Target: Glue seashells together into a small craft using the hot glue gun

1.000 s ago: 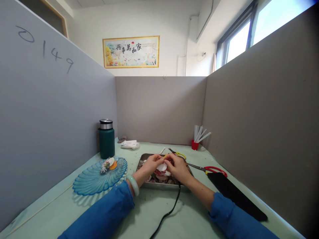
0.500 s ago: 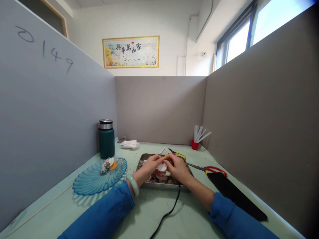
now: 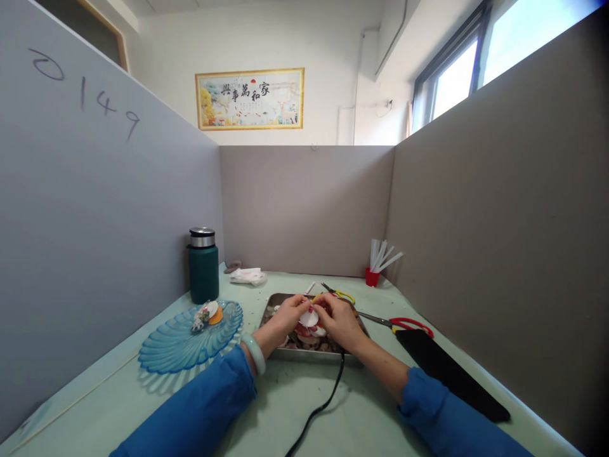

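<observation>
Over a metal tray (image 3: 301,357) full of shells, my two hands meet with their fingertips pinched together. Between them hangs a white fan-shaped seashell (image 3: 309,318), its upper edge hidden by the fingers. My left hand (image 3: 285,318), with a pale green bangle on its wrist, is closed on the shell's left side. My right hand (image 3: 340,322) is closed at its upper right. A small red bit shows at the fingertips, too small to name. Reddish and brown shells (image 3: 309,340) lie in the tray below.
A blue fan-shaped glass plate (image 3: 176,349) at left bears a small shell piece (image 3: 208,315). Behind it stands a green bottle (image 3: 203,274). Red-handled scissors (image 3: 413,326) and a black strip-shaped object (image 3: 451,374) lie right. A red cup (image 3: 372,277) holds white sticks. A black cable (image 3: 320,409) runs frontward.
Both hands stay in place over the tray. The white shell and fingertips have shifted only very slightly, and a little more red shows at the fingertips.
</observation>
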A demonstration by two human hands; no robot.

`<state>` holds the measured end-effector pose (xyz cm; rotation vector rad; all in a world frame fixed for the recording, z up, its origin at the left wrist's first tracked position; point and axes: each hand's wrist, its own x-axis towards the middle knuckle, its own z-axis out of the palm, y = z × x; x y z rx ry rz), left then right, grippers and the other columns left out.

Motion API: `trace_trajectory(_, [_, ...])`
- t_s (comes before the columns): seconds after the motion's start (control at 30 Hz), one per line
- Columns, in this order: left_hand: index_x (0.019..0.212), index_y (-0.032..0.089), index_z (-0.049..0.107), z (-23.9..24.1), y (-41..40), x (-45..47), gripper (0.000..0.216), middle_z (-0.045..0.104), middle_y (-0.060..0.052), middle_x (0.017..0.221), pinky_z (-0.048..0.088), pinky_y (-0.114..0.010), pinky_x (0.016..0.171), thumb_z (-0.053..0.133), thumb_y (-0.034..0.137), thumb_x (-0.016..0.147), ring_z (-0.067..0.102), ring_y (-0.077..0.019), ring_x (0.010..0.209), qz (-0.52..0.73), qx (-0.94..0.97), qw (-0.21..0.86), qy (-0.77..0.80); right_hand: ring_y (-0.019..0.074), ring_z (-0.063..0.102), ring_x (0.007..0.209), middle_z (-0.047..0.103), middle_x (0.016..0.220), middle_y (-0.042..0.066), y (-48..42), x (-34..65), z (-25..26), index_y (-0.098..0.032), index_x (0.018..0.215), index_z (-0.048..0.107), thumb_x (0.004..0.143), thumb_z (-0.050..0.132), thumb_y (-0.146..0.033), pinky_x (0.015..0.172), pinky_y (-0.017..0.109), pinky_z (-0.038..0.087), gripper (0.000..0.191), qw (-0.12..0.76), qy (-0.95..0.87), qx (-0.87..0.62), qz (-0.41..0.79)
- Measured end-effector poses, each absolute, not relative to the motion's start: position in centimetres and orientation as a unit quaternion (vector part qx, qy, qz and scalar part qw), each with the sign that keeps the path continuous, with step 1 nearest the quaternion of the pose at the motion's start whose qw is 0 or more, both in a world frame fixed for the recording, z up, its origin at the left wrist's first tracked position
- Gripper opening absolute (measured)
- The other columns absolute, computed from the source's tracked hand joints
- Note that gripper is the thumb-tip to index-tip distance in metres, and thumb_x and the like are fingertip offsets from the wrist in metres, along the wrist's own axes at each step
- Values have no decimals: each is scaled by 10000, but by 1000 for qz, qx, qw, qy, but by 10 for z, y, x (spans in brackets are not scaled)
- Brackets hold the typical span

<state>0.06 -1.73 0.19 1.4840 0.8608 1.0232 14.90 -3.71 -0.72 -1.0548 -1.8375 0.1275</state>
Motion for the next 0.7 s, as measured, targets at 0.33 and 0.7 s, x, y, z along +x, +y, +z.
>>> trace_trajectory(0.33, [794,139,497,3,-19,1,348,528,-2,647,436,-214,437,637,432,669,539,-128,554,415,635,538,367,149,589,687,660,757,18,-37,149,-7,-191,852,622,824,493,-200,659,246,425,132,482,-762,-430,45])
trace_trajectory(0.7, [826,128,514,1,-16,0,378,536,-17,686,435,-216,451,665,427,651,556,-134,573,414,646,537,351,135,581,682,654,753,5,-35,150,-9,-189,839,619,825,493,-186,664,233,413,127,492,-758,-426,39])
